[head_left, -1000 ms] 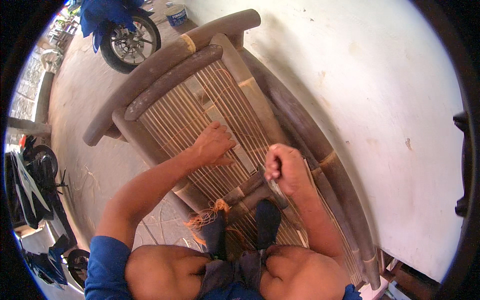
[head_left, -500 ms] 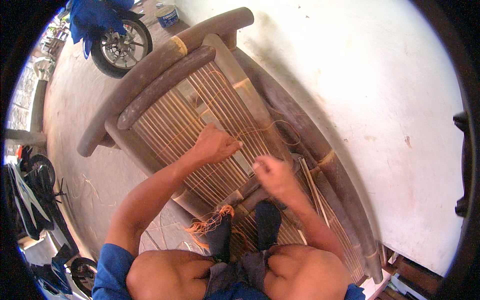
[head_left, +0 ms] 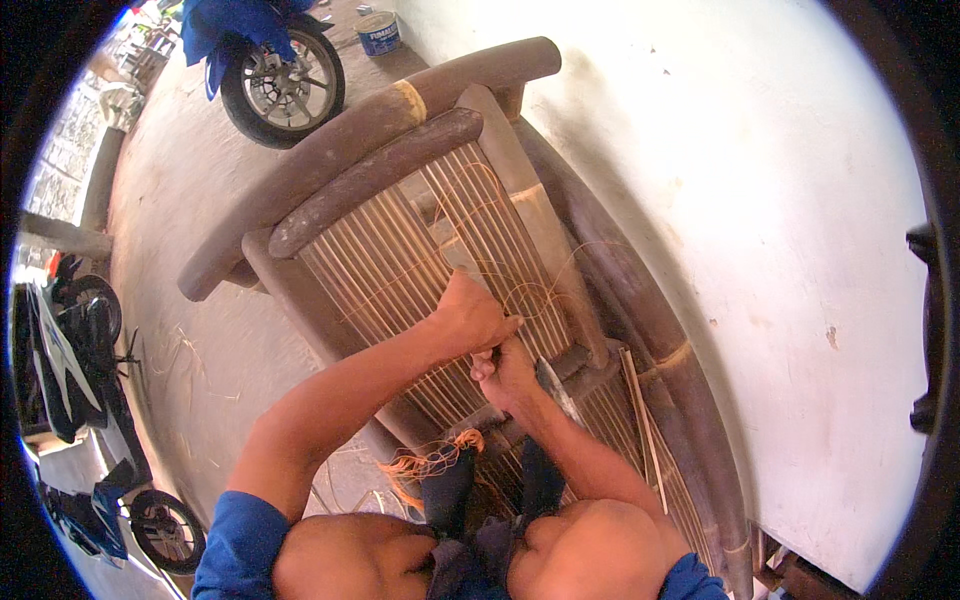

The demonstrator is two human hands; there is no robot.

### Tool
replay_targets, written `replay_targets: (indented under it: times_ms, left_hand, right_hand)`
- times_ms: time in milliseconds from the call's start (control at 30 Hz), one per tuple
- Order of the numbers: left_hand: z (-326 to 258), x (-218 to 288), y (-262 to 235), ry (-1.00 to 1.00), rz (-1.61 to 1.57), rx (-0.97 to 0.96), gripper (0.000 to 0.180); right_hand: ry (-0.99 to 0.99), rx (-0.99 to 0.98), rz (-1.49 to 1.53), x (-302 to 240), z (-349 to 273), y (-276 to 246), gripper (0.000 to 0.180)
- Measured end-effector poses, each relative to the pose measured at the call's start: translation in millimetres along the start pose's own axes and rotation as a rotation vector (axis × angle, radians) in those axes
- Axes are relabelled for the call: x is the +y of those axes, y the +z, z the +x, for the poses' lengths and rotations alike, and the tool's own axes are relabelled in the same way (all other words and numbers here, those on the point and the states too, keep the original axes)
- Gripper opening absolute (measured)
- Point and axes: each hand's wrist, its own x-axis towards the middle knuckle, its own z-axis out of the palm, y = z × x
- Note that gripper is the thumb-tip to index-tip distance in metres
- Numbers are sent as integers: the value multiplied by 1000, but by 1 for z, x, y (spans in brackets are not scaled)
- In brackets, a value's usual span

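Head cam: left hand (head_left: pixel 470 318) pinching thin orange cord (head_left: pixel 520 295) on the bamboo bench (head_left: pixel 400 250); right hand (head_left: pixel 505 372) fisted round a knife (head_left: pixel 556 388), just below it.

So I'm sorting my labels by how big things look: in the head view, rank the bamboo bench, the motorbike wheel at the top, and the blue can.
1. bamboo bench, by far the largest.
2. motorbike wheel.
3. blue can, smallest, though it lies farthest from the camera.
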Motion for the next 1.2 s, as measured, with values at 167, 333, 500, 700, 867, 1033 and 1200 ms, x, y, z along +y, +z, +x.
replay_targets:
  times_ms: [167, 333, 500, 700, 867, 1033, 1200]
  left_hand:
    - [-5, -5, -7, 74, -66, -4, 69]
    - [-7, -17, 12, 214, 14, 192, 41]
    - [-8, -26, 28, 241, -5, 354, 31]
    - [-9, -16, 27, 170, -47, 339, 32]
    - [-11, -16, 26, 164, -293, 436, 28]
    - [-18, -18, 23, 210, -631, 414, 24]
    - [-23, -24, 23, 320, -537, 356, 23]
  right_hand:
    - [74, -86, 166, -9, 3, -6, 34]
    - [-127, 97, -1090, -19, -14, -17, 32]
    - [-585, 293, -2236, -50, -64, -10, 35]
    - [-501, 242, -1669, -85, -116, -14, 34]
    - [-358, 230, -1133, -44, -61, -34, 31]
    - [-217, 147, -416, -16, -32, -25, 20]
    - [-195, 42, -417, -15, -35, -18, 19]
